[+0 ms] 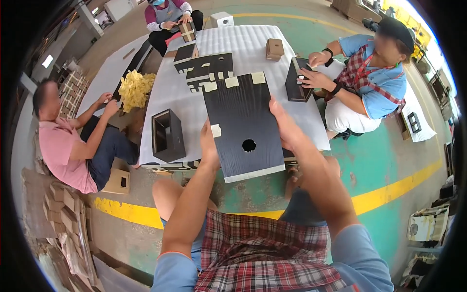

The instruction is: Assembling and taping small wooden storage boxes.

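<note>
Between my two hands is a black wood-grain box [245,117], lifted over the near edge of the table. Its facing panel has a round hole low down, strips of pale masking tape along the top, one tape piece at the left edge and a light band at the bottom. My left hand [210,146] grips the left side, and my right hand [286,124] clasps the right side with the thumb along the edge. The box's far side is hidden. On the table to the left of it rests an open black box frame [168,135].
A white-covered table [253,44] carries several taped black boxes [209,67] and a small brown stack [275,49]. To the right, a co-worker handles a black box [297,80]. Another sits left near crumpled yellow tape [136,90]; a third works at the far end.
</note>
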Tool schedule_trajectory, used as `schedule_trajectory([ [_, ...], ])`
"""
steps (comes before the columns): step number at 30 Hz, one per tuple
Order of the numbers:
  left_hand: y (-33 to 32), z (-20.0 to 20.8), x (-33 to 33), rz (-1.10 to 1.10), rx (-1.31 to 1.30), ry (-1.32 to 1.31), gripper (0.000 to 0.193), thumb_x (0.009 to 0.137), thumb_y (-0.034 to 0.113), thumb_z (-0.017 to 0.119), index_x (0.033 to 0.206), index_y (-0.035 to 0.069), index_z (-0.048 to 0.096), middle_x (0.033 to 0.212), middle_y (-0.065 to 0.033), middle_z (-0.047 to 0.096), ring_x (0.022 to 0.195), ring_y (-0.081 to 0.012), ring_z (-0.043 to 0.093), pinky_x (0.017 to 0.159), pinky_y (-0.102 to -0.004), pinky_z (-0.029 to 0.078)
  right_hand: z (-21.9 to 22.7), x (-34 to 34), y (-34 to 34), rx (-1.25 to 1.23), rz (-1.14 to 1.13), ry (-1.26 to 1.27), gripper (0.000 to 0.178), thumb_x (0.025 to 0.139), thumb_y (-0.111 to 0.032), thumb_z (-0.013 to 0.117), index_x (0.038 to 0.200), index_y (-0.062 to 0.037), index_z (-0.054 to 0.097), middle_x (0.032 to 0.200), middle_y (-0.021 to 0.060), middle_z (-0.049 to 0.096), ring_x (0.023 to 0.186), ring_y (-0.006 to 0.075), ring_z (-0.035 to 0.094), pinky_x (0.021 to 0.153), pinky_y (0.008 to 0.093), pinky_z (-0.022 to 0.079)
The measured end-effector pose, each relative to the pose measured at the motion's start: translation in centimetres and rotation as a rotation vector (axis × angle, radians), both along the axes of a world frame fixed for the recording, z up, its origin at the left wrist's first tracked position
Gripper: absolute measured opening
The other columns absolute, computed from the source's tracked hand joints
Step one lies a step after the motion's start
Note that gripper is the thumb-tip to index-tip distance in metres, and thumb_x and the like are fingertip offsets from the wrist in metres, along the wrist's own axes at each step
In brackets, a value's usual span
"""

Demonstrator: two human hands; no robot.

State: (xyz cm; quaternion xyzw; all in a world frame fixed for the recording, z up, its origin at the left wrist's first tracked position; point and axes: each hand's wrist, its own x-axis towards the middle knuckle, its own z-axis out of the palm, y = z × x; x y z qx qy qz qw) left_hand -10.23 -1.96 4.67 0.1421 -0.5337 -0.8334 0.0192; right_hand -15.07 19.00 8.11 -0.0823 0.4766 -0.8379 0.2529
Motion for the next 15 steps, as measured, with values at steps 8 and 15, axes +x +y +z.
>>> schedule_trajectory([
  [8, -1.8, -1.8, -2.7, 0.168, -0.183, 0.111, 0.023, 0.108, 0.029, 0.057, 0.102, 0.007, 0.061, 0.077, 0.0038, 0.054, 0.061, -0.0039, 0.043, 0.051, -0.0228, 0.033, 2.3, -0.6, -0.6, 0.034, -0.274, 0.284, 0.100, 0.084, -0.032, 0.080, 0.163, 0.0000, 0.027, 0.148, 0.0200, 0.049, 0.132, 0.0281, 0.052, 0.111, 0.0385, 0.042],
  [15, -1.0, 0.9, -0.2, 0.015, -0.395, 0.214, 0.019, 0.102, 0.024, 0.059, 0.101, 0.005, 0.061, 0.086, 0.0040, 0.056, 0.069, -0.0050, 0.044, 0.059, -0.0235, 0.036, 2.5, -0.7, -0.4, 0.249, -0.454, 0.477, 0.105, 0.076, -0.025, 0.090, 0.159, 0.0030, 0.032, 0.149, 0.0192, 0.050, 0.135, 0.0249, 0.051, 0.114, 0.0367, 0.039],
])
